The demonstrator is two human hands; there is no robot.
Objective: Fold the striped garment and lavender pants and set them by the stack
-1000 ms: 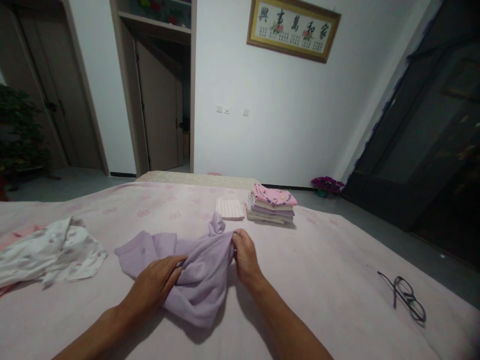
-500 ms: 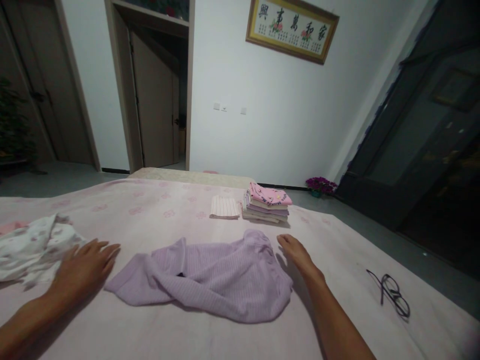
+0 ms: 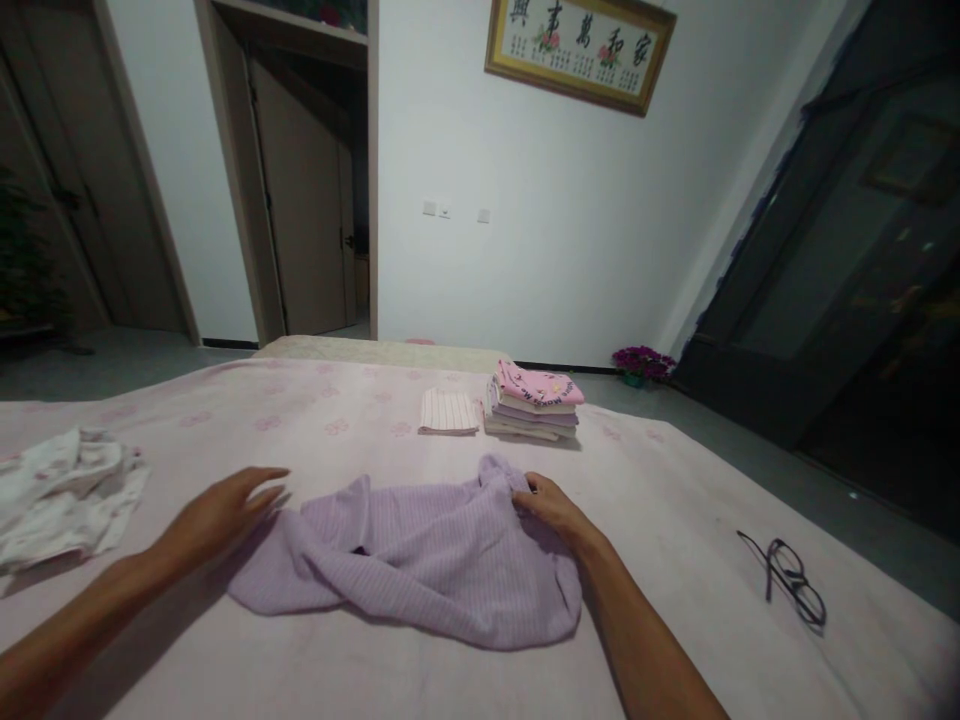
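Pinching the lilac ribbed top (image 3: 405, 560) near its far edge, my right hand (image 3: 551, 508) has its fingers curled into the knit. My left hand (image 3: 217, 510) lies just beside the top, fingers slightly apart. The top sprawls crumpled on the pink bedsheet (image 3: 697, 590), near the folded clothes stack (image 3: 532, 402).

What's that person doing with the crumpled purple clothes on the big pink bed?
A person's right hand is gripping the edge of a lilac ribbed knit garment on a pink flowered bedspread. The open left hand is just beside the garment. A crumpled white floral garment lies further left. Ahead sit a folded white striped cloth and a stack of folded clothes.
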